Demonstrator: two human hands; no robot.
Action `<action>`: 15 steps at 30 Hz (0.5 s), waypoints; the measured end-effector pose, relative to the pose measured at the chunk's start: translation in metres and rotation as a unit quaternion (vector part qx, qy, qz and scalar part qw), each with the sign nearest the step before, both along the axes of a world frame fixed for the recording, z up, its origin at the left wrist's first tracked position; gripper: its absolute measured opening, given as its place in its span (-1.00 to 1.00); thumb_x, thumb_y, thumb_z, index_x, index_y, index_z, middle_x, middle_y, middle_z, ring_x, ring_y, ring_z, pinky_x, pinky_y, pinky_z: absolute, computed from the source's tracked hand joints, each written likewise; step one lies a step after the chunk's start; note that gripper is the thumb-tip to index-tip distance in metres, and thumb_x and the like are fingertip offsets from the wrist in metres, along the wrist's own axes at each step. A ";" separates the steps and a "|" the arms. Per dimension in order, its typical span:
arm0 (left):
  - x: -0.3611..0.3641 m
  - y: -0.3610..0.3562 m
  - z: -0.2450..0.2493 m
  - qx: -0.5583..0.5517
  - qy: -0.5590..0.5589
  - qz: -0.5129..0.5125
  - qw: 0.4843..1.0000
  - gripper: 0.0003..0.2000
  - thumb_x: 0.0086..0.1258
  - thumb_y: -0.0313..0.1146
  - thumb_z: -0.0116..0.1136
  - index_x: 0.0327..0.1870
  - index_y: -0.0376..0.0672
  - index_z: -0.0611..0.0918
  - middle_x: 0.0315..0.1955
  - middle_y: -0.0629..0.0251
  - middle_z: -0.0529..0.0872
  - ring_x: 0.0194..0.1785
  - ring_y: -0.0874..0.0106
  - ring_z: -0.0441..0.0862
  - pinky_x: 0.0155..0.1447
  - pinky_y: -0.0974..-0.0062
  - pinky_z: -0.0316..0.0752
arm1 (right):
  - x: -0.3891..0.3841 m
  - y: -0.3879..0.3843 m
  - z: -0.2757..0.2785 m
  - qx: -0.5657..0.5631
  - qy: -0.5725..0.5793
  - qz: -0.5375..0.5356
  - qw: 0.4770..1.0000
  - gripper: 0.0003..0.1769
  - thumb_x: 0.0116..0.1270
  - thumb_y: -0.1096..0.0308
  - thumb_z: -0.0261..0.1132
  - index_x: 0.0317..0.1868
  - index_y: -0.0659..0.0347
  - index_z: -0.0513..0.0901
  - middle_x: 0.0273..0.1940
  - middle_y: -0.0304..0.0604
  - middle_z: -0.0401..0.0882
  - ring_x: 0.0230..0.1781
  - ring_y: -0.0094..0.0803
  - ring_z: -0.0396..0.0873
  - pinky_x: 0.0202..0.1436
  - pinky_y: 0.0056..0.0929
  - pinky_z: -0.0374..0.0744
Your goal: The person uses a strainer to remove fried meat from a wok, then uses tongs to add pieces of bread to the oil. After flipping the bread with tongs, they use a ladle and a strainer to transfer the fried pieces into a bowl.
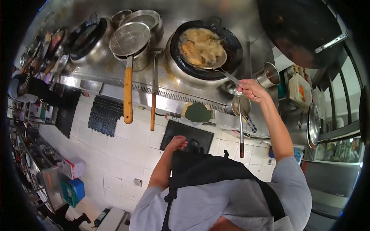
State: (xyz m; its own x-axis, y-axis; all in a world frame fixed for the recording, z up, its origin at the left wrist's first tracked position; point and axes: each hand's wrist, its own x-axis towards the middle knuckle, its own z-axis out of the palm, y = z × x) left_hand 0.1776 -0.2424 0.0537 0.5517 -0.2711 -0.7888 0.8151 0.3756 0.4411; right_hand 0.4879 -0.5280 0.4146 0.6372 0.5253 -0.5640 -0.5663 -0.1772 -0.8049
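My right hand point(252, 90) is closed round the handle of a long metal strainer ladle point(230, 76). The ladle's head sits in a black wok point(236, 50), where golden-brown food point(191, 54) lies in bubbling, foaming oil. Low in front of my body, well apart from the wok, my left hand point(178, 143) has its fingers curled; whether anything is in them is too small to tell.
Left of the wok, a wooden-handled mesh strainer point(130, 38) rests on pots, beside a long-handled ladle point(153, 88). A small pot point(267, 74) and a strainer pot point(239, 104) stand right. A dark green pad point(197, 112) lies at the stove edge. Another person point(34, 86) is far left.
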 end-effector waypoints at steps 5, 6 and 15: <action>-0.024 0.000 -0.003 -0.088 0.041 0.087 0.991 -0.79 0.41 -0.26 0.16 -0.10 -0.19 0.64 -0.30 0.20 0.74 -0.28 0.28 0.73 -0.12 0.25 0.67 | 0.008 -0.006 -0.009 0.032 0.021 0.019 0.999 -0.94 0.43 0.51 0.15 -0.20 0.35 0.49 -0.40 -0.21 0.56 -0.75 -0.82 0.22 -0.82 -0.77 0.17; -0.031 0.017 0.018 -0.095 0.023 0.097 0.990 -0.77 0.43 -0.25 0.14 -0.10 -0.22 0.64 -0.30 0.18 0.74 -0.28 0.26 0.73 -0.08 0.21 0.68 | 0.005 -0.004 -0.010 0.030 0.015 0.023 0.999 -0.94 0.43 0.51 0.15 -0.20 0.34 0.49 -0.40 -0.22 0.56 -0.75 -0.82 0.21 -0.82 -0.77 0.17; -0.012 0.199 0.211 -0.149 -0.338 0.347 0.862 -0.36 0.56 0.12 -0.20 0.38 -0.30 0.32 0.06 -0.19 0.64 0.01 0.12 0.71 0.07 0.12 0.67 | -0.011 -0.015 -0.015 0.112 0.017 -0.002 0.994 -0.90 0.41 0.54 0.11 -0.10 0.36 0.47 -0.38 -0.18 0.54 -0.74 -0.84 0.21 -0.84 -0.80 0.21</action>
